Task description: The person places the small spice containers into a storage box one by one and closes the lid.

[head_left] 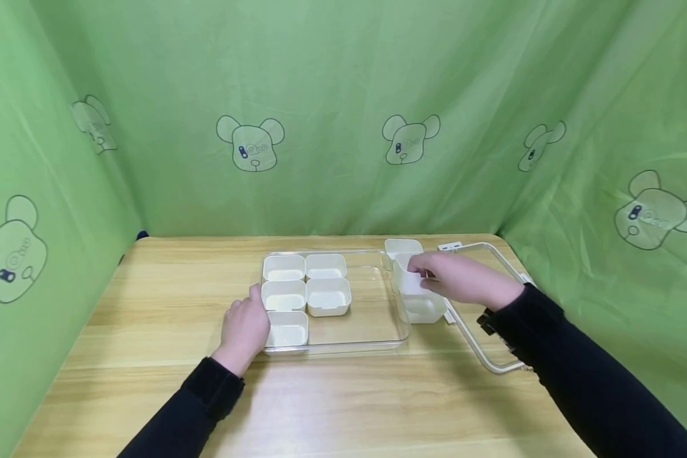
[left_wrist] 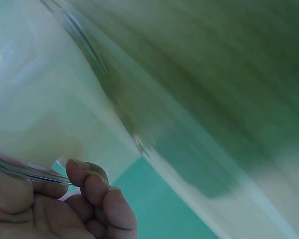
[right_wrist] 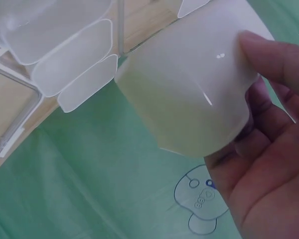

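A clear plastic bin (head_left: 355, 347) rests on the table, with several small white boxes (head_left: 329, 298) standing in its left part. My left hand (head_left: 244, 327) grips the bin's left wall; in the left wrist view its fingers (left_wrist: 120, 206) curl at the clear rim. Over the bin's right edge, my right hand (head_left: 460, 277) pinches one white box (right_wrist: 189, 84) by its wall, thumb on one side and fingers on the other. More white boxes (head_left: 423, 309) stand just right of the bin, partly hidden behind the held one.
A clear lid with a white frame (head_left: 495, 367) and clips lies at the right of the wooden table (head_left: 343, 407). Green cloth curtains (head_left: 332, 76) with bear-head prints hang behind and at both sides.
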The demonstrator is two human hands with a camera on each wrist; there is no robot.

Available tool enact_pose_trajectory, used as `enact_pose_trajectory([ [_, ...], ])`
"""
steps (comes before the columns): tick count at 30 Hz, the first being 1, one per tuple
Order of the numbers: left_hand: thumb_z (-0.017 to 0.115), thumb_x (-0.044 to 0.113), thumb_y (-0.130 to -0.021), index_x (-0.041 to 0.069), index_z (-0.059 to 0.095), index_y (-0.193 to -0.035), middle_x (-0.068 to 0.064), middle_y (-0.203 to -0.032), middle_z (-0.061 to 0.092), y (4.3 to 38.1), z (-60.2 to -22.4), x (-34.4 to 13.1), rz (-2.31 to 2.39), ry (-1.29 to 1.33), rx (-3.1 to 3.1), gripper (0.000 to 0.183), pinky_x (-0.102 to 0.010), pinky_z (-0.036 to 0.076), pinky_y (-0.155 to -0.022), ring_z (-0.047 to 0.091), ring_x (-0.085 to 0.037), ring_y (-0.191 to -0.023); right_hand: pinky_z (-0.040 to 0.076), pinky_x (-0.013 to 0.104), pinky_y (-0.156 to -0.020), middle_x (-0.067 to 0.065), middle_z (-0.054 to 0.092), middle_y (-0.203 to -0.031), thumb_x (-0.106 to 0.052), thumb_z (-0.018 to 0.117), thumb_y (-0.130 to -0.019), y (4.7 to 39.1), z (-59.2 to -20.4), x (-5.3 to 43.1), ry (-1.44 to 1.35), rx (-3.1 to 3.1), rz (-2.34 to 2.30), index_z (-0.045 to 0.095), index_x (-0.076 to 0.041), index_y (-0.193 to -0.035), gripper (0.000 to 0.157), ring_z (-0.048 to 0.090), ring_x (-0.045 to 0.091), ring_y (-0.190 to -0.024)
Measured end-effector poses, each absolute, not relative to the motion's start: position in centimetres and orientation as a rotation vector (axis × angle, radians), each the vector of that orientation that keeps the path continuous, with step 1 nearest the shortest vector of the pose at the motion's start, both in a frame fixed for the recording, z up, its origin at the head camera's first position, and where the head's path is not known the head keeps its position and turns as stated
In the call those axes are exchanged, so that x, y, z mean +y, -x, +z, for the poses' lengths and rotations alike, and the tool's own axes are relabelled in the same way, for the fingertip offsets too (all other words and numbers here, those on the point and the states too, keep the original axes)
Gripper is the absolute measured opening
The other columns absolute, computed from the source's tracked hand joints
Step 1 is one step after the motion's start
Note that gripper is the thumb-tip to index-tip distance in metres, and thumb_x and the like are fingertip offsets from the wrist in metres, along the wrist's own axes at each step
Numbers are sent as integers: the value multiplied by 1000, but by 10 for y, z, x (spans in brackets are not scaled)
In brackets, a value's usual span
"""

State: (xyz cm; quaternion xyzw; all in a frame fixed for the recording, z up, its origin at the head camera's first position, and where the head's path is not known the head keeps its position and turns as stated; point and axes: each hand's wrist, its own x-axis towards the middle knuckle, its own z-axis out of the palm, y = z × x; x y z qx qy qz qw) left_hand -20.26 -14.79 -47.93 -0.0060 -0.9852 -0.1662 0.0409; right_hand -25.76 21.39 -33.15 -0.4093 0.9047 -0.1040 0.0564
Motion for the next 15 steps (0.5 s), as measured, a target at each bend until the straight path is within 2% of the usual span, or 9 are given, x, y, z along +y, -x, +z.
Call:
enact_pose_trajectory([
  [15,36,5,-89,-5,24,-133,-18,-85,60,202,-480,-146,-512,12,-3010,47,-43,45,-70,50,-31,-75,44,32,-67,-2,54,-78,4,63,-78,291,-360,174,1314,2861,-336,55,-12,-86,19,49,14,-73],
])
